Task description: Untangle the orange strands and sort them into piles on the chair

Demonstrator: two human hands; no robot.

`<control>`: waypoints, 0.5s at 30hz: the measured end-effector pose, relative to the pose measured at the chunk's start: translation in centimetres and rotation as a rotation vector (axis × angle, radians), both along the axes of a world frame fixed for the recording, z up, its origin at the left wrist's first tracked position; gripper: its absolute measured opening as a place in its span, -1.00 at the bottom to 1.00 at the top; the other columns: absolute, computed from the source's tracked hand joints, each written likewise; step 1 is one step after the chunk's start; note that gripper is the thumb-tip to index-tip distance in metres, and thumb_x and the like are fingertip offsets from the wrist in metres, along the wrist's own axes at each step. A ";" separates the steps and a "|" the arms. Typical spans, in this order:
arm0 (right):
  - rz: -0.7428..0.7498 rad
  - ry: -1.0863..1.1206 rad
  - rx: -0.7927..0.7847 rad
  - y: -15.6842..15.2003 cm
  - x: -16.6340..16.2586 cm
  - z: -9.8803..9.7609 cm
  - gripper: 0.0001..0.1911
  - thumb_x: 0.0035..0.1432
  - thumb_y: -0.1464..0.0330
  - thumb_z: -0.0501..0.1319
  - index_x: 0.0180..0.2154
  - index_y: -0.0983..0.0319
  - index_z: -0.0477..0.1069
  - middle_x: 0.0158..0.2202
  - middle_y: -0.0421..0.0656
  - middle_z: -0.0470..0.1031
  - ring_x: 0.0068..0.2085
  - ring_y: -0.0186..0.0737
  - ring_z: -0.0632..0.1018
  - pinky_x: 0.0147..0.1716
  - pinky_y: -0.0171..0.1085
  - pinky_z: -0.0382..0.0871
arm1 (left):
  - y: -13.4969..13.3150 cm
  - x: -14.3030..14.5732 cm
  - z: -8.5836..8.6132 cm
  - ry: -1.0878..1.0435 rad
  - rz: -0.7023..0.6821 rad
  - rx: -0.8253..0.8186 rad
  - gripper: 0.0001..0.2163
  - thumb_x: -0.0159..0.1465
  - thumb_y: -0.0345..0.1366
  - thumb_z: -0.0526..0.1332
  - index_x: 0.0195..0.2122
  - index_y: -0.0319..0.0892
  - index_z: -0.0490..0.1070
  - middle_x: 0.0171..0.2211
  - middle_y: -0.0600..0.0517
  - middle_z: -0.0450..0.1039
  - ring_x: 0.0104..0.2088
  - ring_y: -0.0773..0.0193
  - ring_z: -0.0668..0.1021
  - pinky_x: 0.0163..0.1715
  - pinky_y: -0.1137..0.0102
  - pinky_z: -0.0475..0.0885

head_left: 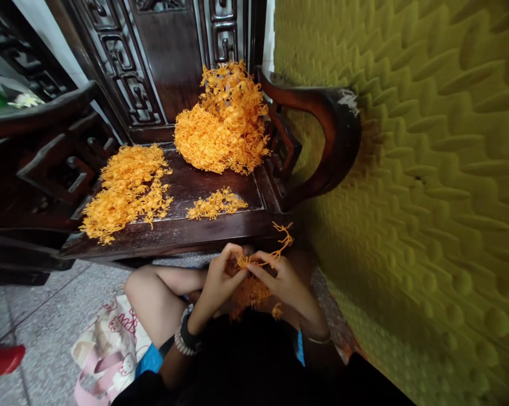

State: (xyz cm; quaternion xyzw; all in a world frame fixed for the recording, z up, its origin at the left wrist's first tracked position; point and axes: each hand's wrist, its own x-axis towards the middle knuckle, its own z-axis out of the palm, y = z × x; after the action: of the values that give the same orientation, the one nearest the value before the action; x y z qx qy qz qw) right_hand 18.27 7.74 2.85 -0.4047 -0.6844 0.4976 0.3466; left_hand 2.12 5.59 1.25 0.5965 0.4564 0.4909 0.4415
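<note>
My left hand (219,277) and my right hand (279,276) meet in front of my lap, both pinched on one orange plastic strand (266,255) whose free end curls up to the right. More orange pieces (251,293) lie in my lap under the hands. On the dark wooden chair seat (186,225) just ahead lie three orange heaps: a big tangled mound (224,121) at the back, a flatter spread (125,189) on the left and a small cluster (216,204) near the front edge.
The chair's curved armrest (322,129) stands to the right, against a yellow-green textured wall (427,169). A patterned cloth bag (110,344) lies on the speckled floor at my left knee. A red object (0,361) sits at the far left.
</note>
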 end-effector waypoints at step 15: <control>-0.040 0.191 0.044 -0.9 -1.9 0.6 -0.61 0.29 0.25 0.08 -0.57 0.21 0.39 -0.03 -0.07 0.53 0.02 -0.13 0.50 0.05 -0.13 0.32 | 0.6 -1.4 -0.8 0.150 0.630 0.150 -0.73 0.34 -0.09 0.07 -0.42 -0.14 0.25 -0.59 0.14 0.30 -0.58 0.38 0.37 -0.51 0.46 0.27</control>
State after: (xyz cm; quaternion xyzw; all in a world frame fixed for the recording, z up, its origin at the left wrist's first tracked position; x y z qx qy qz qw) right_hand 16.36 6.80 3.41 -0.3612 -0.6508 0.5117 0.4291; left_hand 0.69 6.24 0.50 0.4914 0.6122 0.5902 0.1883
